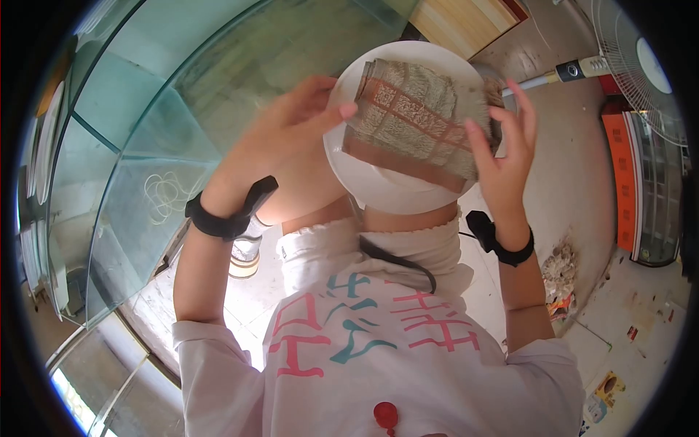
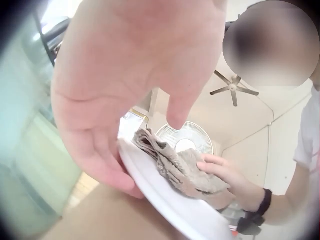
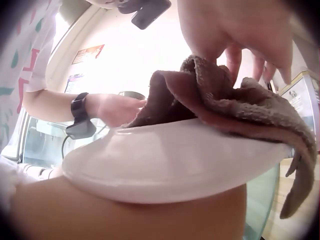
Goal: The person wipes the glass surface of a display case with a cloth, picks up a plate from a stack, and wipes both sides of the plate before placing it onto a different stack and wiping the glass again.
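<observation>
A white plate [image 1: 378, 178] lies across the person's bare thighs. Draped over it is a folded grey-brown checked towel [image 1: 408, 113], its far end hanging past the rim in the right wrist view. The left hand [image 1: 287, 120] is at the plate's left side; its fingers [image 2: 112, 172] touch the outside of the rim while the thumb stands apart above the plate. On the other side, the right hand [image 1: 510, 146] touches the towel's right end with thumb and fingertips, other fingers spread. In the right wrist view a towel fold [image 3: 195, 75] rises close under that hand.
A large glass tank [image 1: 182, 109] curves along the left, with a coil of pale tubing [image 1: 171, 197]. A standing fan [image 1: 648, 65] is at the upper right, near an orange-sided cabinet [image 1: 622, 175]. Wooden boards [image 1: 466, 25] lie beyond the plate.
</observation>
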Motion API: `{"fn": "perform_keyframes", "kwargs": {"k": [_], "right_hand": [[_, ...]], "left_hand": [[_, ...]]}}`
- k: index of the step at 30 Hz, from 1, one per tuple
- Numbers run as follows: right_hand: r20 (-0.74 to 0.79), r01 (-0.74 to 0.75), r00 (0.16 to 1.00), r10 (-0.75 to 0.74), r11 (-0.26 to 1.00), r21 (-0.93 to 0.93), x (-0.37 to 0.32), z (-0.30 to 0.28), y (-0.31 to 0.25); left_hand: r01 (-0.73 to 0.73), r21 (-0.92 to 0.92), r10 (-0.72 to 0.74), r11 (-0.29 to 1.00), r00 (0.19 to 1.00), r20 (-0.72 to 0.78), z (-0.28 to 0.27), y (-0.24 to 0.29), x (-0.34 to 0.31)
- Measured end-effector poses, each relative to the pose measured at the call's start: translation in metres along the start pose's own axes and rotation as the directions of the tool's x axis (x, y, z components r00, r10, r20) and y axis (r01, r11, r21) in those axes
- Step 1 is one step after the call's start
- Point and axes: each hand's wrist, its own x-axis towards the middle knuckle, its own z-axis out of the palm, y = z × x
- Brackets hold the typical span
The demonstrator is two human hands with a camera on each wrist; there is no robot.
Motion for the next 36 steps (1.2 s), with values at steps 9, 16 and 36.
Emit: {"fn": "perform_keyframes", "kwargs": {"k": [9,16,36], "right_hand": [[-0.070,-0.375,0.804,0.590,0.595,0.711,0.025,-0.059,0.004],[0.047,-0.165,0.986,0.158,0.929,0.331,0.063,-0.038,-0.028],[0.483,0.358,0.773,-0.411,0.911,0.204,0.092,0.047,-0.074]], "left_hand": [[-0.117,-0.313,0.156,0.942,0.982,0.102,0.002,-0.027,0.005],[-0.040,-0.437,0.153,0.899,0.962,0.227,0.013,-0.022,-0.003],[-0.162,0.057,0.168,0.985,0.975,-0.142,0.025,-0.031,-0.005]]}}
